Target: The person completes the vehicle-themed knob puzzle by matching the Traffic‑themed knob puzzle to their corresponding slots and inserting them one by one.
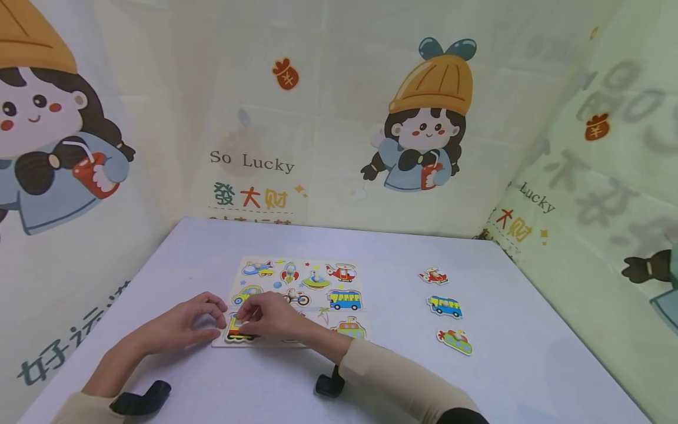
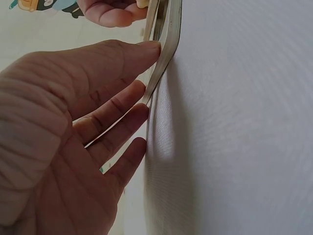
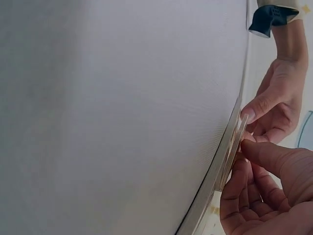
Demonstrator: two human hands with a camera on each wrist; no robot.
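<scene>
A wooden knob puzzle board (image 1: 218, 344) with vehicle pictures lies on the table. At its near left corner, my right hand (image 1: 275, 316) reaches across and pinches the train puzzle piece (image 1: 233, 333) between thumb and fingers. In the right wrist view that piece (image 3: 238, 142) stands slightly raised from the board face. My left hand (image 1: 182, 321) is at the board's left edge, its fingers loosely bent. Its thumb (image 2: 142, 55) touches the board rim in the left wrist view. My right hand and forearm hide part of the board's bottom row.
Right of the board, three loose pieces lie in a column: a red helicopter (image 1: 434, 275), a blue bus (image 1: 445, 306) and a green submarine (image 1: 455, 341). Printed cloth walls (image 1: 328, 118) stand behind and beside the white table (image 1: 402, 247).
</scene>
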